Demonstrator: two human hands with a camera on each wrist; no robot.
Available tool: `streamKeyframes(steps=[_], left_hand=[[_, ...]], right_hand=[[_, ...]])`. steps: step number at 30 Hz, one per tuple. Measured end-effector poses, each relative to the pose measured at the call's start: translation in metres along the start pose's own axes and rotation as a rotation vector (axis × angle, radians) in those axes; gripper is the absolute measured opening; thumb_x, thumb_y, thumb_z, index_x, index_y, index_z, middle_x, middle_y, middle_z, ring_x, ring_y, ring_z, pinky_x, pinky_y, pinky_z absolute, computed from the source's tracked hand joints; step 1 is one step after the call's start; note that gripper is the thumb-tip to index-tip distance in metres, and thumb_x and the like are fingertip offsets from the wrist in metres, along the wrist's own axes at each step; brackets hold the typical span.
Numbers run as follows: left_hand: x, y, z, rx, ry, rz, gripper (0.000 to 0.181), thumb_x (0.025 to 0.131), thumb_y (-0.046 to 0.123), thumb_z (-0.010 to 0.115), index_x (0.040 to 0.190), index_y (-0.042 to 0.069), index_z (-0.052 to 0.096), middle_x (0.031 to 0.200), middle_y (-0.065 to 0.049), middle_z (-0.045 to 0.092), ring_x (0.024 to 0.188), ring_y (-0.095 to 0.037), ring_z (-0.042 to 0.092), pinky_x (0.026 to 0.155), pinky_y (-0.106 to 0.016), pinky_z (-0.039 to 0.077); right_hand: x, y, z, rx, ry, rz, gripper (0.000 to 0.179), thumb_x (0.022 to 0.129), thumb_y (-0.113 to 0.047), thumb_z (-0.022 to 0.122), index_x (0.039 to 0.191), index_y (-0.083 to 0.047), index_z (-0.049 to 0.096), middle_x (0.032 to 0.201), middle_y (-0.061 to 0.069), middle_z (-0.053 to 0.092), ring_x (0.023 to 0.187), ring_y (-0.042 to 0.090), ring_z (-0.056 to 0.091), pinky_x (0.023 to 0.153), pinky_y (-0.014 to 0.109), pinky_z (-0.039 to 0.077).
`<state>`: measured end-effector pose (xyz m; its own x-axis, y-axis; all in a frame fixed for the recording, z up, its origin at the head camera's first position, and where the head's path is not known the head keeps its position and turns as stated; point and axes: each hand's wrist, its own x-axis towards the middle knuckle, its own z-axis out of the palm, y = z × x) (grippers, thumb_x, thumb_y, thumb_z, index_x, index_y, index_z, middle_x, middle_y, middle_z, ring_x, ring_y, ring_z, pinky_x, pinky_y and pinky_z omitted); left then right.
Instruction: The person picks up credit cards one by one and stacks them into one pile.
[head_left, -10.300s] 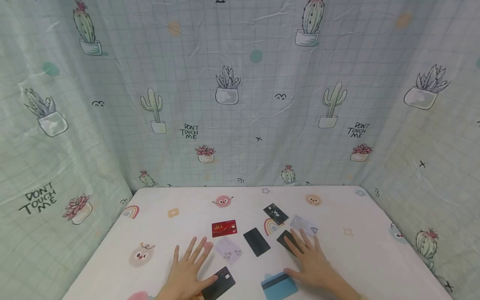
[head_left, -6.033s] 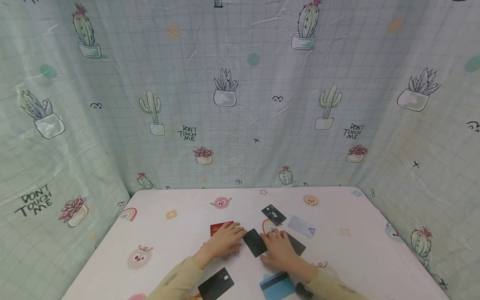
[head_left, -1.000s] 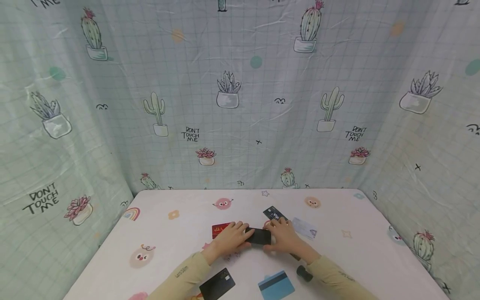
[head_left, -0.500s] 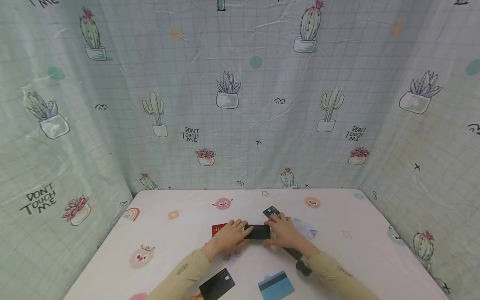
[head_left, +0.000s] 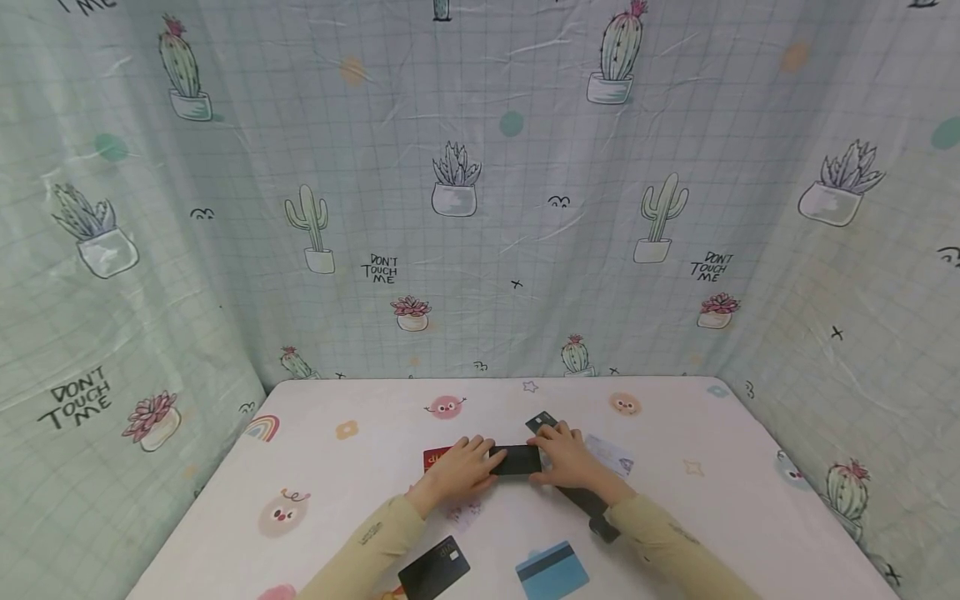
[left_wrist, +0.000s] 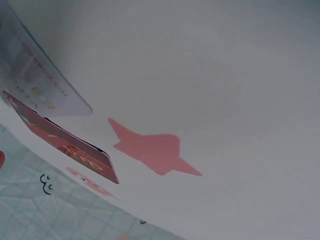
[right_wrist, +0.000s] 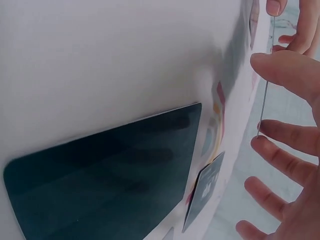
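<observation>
In the head view, a black card [head_left: 515,460] is held lengthwise between my two hands, above the table. My left hand [head_left: 459,469] grips its left end, and my right hand [head_left: 572,460] pinches its right end. Edge-on in the right wrist view, the same card is a thin line between the right thumb [right_wrist: 285,70] and fingertips; a bit of the left hand shows at the top there. Under the right wrist lies another dark card [head_left: 583,502]. A red VIP card [head_left: 435,458] is partly covered by the left hand. The left wrist view shows no grip.
Around the hands lie a black VIP card [head_left: 540,422], a pale silver card [head_left: 610,455], a pale purple card [head_left: 463,515], a black card with a chip [head_left: 433,568] and a blue striped card [head_left: 552,572]. A patterned curtain [head_left: 517,325] surrounds the white table [head_left: 360,483].
Ten seconds ago both hands lay spread on the table; six seconds ago the black card lay slanted. Now both hands hold it level. Over the last second it moved slightly away from me.
</observation>
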<state>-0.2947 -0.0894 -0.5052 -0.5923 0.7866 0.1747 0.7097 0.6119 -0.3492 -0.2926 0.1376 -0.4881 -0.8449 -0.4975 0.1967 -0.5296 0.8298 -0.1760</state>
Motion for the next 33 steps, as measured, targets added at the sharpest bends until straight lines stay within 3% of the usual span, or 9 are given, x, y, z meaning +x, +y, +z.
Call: streamKeyframes(steps=[8,33], left_hand=[[0.002,0.000,0.004,-0.021,0.011,-0.004,0.043,0.089,0.040,0.048,0.127,0.020,0.048,0.115,-0.001,0.056,0.104,-0.016,0.049,0.089,-0.031,0.042],[0.003,0.003,0.004,0.033,0.023,0.020,0.041,0.086,0.043,0.052,0.122,0.024,0.052,0.108,0.002,0.060,0.100,-0.014,0.051,0.086,-0.029,0.045]], right_hand=[[0.003,0.005,0.005,0.004,-0.025,0.007,0.054,0.067,-0.040,0.073,0.110,-0.011,0.060,0.101,0.002,0.052,0.090,0.021,0.039,0.072,0.043,0.033],[0.006,0.015,0.017,0.021,-0.075,-0.020,0.049,0.068,-0.038,0.072,0.109,-0.013,0.060,0.103,0.002,0.054,0.092,0.021,0.041,0.072,0.046,0.034]])
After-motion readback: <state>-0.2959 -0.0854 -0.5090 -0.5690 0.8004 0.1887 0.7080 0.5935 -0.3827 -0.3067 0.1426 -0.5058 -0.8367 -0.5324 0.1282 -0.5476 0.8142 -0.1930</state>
